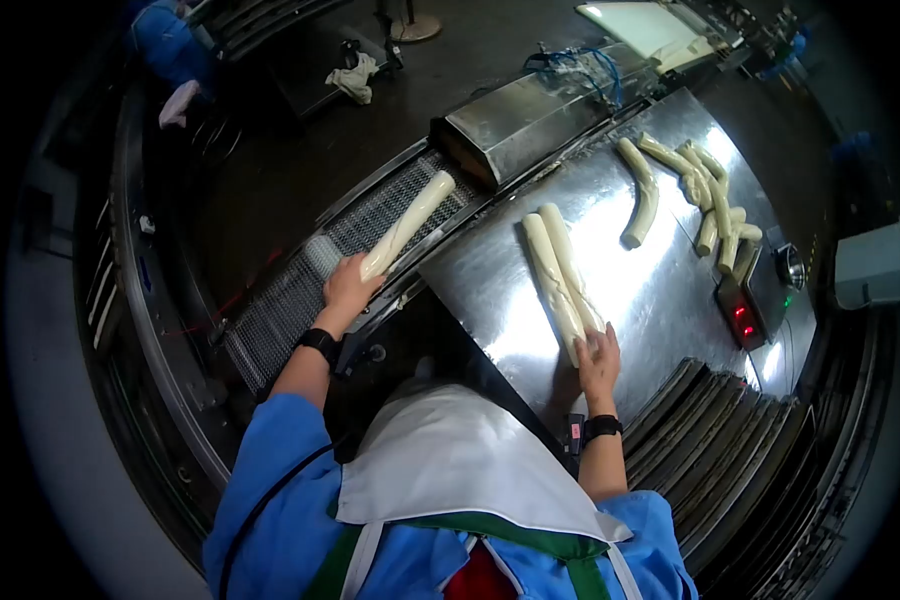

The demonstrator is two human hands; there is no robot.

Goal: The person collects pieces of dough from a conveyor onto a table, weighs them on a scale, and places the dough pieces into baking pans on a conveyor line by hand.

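Observation:
My left hand (348, 290) is closed around the near end of a long, pale dough roll (410, 224). This roll slants over the mesh conveyor belt (355, 225), its far end close to the mouth of a metal housing. On the steel table (635, 310), two more pale rolls lie side by side, a left roll (547, 275) and a right roll (568, 262). My right hand (598, 362) has its fingers curled over the near ends of this pair. Its fingers partly hide those ends.
Several dough rolls (712, 190) lie in a loose pile on the table's far right, with a curved roll (643, 195) beside them. A scale with red digits (743, 318) stands near the right edge. Stacked trays (710, 430) sit at front right; the metal housing (530, 125) covers the belt's far part.

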